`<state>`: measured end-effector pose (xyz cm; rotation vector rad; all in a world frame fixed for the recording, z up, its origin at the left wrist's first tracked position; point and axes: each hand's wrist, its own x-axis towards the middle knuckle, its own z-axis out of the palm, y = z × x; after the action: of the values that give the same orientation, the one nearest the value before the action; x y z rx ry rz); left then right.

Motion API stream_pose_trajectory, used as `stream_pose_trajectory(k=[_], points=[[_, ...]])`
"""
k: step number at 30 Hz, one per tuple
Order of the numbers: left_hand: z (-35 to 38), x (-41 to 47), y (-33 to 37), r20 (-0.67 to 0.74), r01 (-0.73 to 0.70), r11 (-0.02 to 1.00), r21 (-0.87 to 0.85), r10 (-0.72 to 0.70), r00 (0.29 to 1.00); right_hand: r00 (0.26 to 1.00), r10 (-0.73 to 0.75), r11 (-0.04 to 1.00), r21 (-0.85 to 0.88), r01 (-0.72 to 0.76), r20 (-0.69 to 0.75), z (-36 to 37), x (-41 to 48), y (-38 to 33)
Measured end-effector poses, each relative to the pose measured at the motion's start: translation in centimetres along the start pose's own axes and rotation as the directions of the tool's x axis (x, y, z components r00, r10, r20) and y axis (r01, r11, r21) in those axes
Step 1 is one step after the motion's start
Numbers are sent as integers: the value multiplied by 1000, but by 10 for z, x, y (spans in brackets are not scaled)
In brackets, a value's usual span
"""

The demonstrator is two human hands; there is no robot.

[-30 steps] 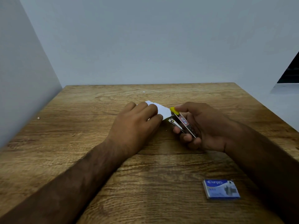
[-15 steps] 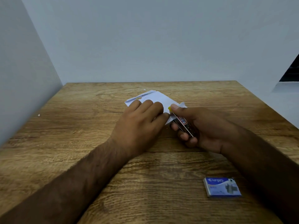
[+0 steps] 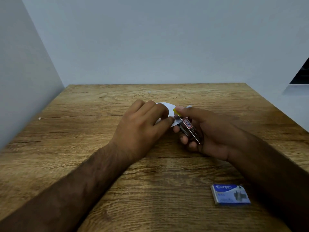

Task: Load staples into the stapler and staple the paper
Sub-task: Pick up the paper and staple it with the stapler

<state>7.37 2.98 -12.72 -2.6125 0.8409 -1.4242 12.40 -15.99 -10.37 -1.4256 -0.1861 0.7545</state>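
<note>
Pinching the folded paper (image 3: 168,108), the left hand (image 3: 143,124) is risking a slip while the right hand (image 3: 207,131) is squeezing the stapler (image 3: 189,126), misplacing the staple.

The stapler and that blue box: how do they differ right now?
The stapler is slim, metallic with a yellow tip, gripped in the right hand against the paper; the blue box is flat, printed, lying untouched on the table. The stapler sits tilted; the box lies flat. Both are small.
</note>
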Motion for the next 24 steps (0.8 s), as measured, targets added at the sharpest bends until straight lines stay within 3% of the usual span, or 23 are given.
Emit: stream_pose_trajectory(k=[11, 24], points=[[1, 0, -1, -22, 29, 999, -22, -29, 999, 999, -50, 992, 114, 49, 7, 1, 1, 1], [-6, 7, 7, -32, 32, 998, -47, -34, 999, 986, -62, 987, 139, 83, -154, 6, 1, 2]])
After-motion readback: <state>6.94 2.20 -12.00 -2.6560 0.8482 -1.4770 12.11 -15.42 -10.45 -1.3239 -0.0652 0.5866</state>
